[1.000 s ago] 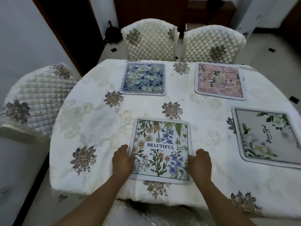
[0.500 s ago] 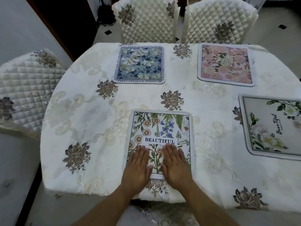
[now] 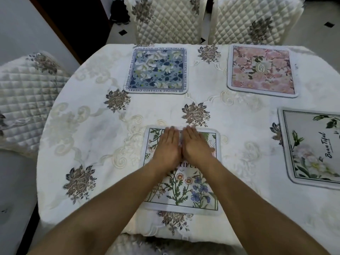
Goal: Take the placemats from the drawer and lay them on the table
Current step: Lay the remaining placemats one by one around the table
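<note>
placemats, four, all lying flat on the round bench (image 3: pixel 92 137), which is covered by a cream cloth with embroidered grey-brown flower motifs. item one: wildflower placemat (image 3: pixel 185 190) with green stems, orange daisies and blue blooms, at the near edge of the bench, its lettering partly hidden under the wrists. item two: blue floral placemat (image 3: pixel 157 69) with a border of printed text, at the far side, left of centre. item three: pink floral placemat (image 3: pixel 261 70), at the far side to the right, well apart from the blue one. item four: white placemat (image 3: pixel 312 146) with green leaves and script lettering, at the right edge, partly cut off by the frame. quilted chairs, three in view: two behind the far side, chair (image 3: pixel 165 19) and second chair (image 3: pixel 255 19), and a third chair (image 3: pixel 24 100) at the left. hands, two: left hand (image 3: pixel 168 147) and right hand (image 3: pixel 196 146) lie side by side, touching each other, palms down on the far half of the wildflower placemat. fingers (image 3: pixel 172 132) of both are stretched out flat and held together, pressing on the mat and grasping nothing; the tips reach the mat's far border.
</note>
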Demonstrator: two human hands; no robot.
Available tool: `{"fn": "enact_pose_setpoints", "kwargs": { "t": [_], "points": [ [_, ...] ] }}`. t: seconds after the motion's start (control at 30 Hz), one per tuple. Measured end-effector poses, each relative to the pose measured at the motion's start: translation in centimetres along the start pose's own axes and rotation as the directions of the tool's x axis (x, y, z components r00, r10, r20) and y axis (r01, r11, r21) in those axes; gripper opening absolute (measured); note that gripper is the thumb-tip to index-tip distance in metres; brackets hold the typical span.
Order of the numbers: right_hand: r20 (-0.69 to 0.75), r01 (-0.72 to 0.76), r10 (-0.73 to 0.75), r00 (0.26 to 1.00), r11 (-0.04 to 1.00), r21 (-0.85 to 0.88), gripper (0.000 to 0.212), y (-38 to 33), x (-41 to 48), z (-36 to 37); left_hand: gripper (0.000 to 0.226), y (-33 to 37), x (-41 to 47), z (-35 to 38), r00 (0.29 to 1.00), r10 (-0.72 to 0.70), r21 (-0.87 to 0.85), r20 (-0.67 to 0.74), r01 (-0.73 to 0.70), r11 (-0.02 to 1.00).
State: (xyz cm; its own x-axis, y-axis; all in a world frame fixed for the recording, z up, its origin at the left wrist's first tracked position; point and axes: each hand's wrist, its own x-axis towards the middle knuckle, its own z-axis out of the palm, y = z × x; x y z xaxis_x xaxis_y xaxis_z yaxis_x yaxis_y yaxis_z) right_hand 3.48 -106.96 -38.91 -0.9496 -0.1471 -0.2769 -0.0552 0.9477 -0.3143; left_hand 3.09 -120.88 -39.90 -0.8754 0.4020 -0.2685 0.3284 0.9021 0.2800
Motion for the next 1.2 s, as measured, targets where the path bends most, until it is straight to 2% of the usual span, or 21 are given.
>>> {"fn": "enact_pose_setpoints", "kwargs": {
  "t": [0.1,0.2,0.3,0.43,0.5,0.7,0.8,0.9,0.97,1.03,1.13,1.2],
  "points": [
    [0.127,-0.014,0.022,0.992,0.998,-0.065,0.064,-0.8,3.5,-1.0,0.098,-0.5,3.1,-1.4,0.993,0.039,0.097,0.11,-0.05,0.994],
    [0.143,0.026,-0.015,0.99,0.997,-0.075,0.061,-0.2,3.6,-0.7,0.082,-1.6,3.0,-1.2,0.994,0.07,0.126,0.085,-0.08,0.989],
    [0.106,0.062,-0.056,0.993,0.996,-0.059,0.065,2.8,2.4,-0.8,0.073,-3.0,2.1,-0.8,1.0,0.02,0.109,0.024,-0.022,0.994],
    [0.085,-0.044,0.051,0.995,0.996,-0.074,0.067,8.8,0.1,-1.5,0.076,-6.0,1.1,-1.2,0.997,-0.068,0.127,0.031,0.064,0.99],
    [0.1,-0.102,0.113,0.988,0.989,-0.11,0.069,9.5,-0.6,-1.5,0.076,-6.8,0.5,-1.2,0.994,-0.107,0.111,0.033,0.103,0.988],
    [0.077,-0.17,0.176,0.981,0.982,-0.08,0.072,6.1,-6.5,1.0,0.076,-5.2,-4.8,1.2,0.977,-0.211,0.092,-0.007,0.211,0.973],
    [0.07,-0.207,0.207,0.976,0.978,-0.017,0.071,3.7,-14.0,3.9,0.076,-3.9,-11.0,3.3,0.98,-0.196,0.033,-0.037,0.197,0.98],
    [0.119,-0.22,0.215,0.969,0.975,0.03,0.074,1.3,-21.5,5.0,0.077,-2.7,-17.3,5.8,0.987,-0.157,0.069,-0.034,0.159,0.985],
    [0.125,-0.213,0.213,0.969,0.977,-0.014,0.078,0.8,-23.7,5.4,0.078,-1.9,-19.6,6.5,0.985,-0.175,0.069,-0.013,0.175,0.982],
    [0.136,-0.238,0.244,0.96,0.969,-0.059,0.071,0.3,-23.7,4.9,0.079,-1.1,-20.1,5.7,0.979,-0.205,0.064,0.017,0.203,0.977],
    [0.253,-0.244,0.264,0.931,0.964,-0.109,0.065,0.2,-23.0,2.5,0.077,0.2,-19.4,2.9,0.973,-0.221,0.137,0.074,0.209,0.968],
    [0.176,-0.246,0.279,0.944,0.951,-0.189,0.052,0.2,-23.1,-0.3,0.065,1.2,-19.1,0.9,0.984,-0.161,0.145,0.077,0.149,0.978]
  ]
}}
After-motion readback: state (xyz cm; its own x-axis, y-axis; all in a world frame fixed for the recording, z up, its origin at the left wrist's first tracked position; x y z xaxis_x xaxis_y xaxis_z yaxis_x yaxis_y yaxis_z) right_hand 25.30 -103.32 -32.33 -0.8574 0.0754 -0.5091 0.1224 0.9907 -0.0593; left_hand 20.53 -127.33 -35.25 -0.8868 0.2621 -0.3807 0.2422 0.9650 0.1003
